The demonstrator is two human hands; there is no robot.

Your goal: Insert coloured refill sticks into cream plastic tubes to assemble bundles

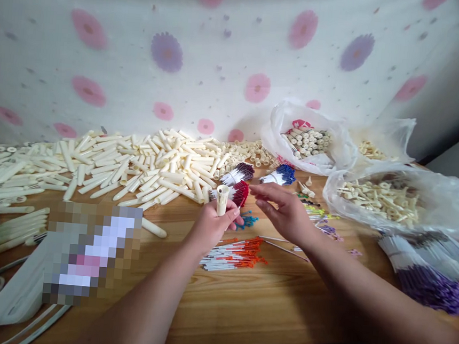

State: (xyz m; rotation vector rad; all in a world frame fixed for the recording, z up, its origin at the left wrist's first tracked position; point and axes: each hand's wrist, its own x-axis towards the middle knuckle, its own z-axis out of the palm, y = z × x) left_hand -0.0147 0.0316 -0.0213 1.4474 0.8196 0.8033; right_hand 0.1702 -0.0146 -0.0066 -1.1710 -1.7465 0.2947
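Note:
In my left hand (208, 226) an ivory pen barrel (222, 201) stands upright, its open end facing up and the fingers wrapped round it. My right hand (286, 209) hovers to the right of it, fingers stretched out and apart, with nothing visible in them. Its fingertips are close to a bundle of red-tipped pen refills (240, 193); I cannot tell whether they touch. Orange-tipped refills (234, 254) lie loose in front of my left hand. A few blue-teal refills (247, 219) show between the hands.
Many ivory barrels (134, 163) are heaped at the back left. Bundles of dark-tipped (239, 174) and blue-tipped refills (279, 175) lie behind the hands. Plastic bags (375, 198) of ivory parts stand at the right, near purple-tipped refills (429, 280). A white device (23, 277) with cables lies at left.

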